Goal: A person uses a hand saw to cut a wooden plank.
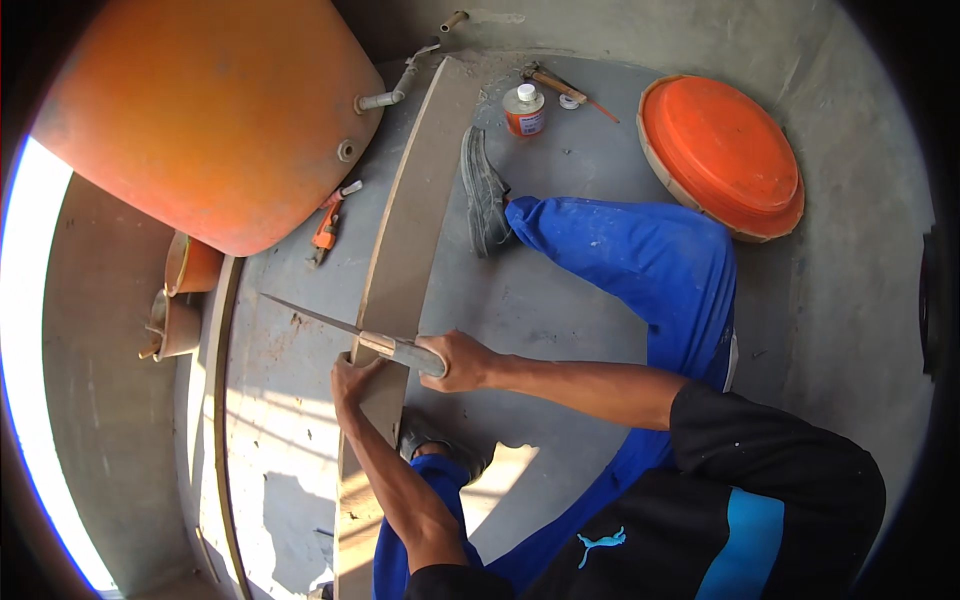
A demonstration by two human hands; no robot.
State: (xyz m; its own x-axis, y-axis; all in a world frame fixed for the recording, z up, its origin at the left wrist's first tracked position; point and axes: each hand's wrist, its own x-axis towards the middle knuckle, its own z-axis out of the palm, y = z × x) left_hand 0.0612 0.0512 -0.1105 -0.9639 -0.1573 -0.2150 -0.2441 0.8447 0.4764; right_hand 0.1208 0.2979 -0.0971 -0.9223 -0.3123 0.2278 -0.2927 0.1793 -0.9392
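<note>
if that saw [378, 343] is going across the board [420, 190], i'd keep the strokes long and easy, wrist in line with the blade [310, 316]. the right hand [458, 362] has its fingers wrapped around the handle [422, 357], near the middle of the frame, which looks like a decent grip. the left hand [355, 380] is at the board's left edge, just below the saw, with its fingers partly hidden, so i can't tell if they're spread or pinching the edge. personally i'd set that one farther off the cutting line, cause a skipping saw could nick it. light starts help too, and don't twist.

lookswise, the saw's blade is thin and dark, tapering to a point left of center, and the handle's chunky, greyish and kinda worn. the board's long, flat and grey-brown with a paler left edge, running from the top middle to the bottom, left of center.
</note>
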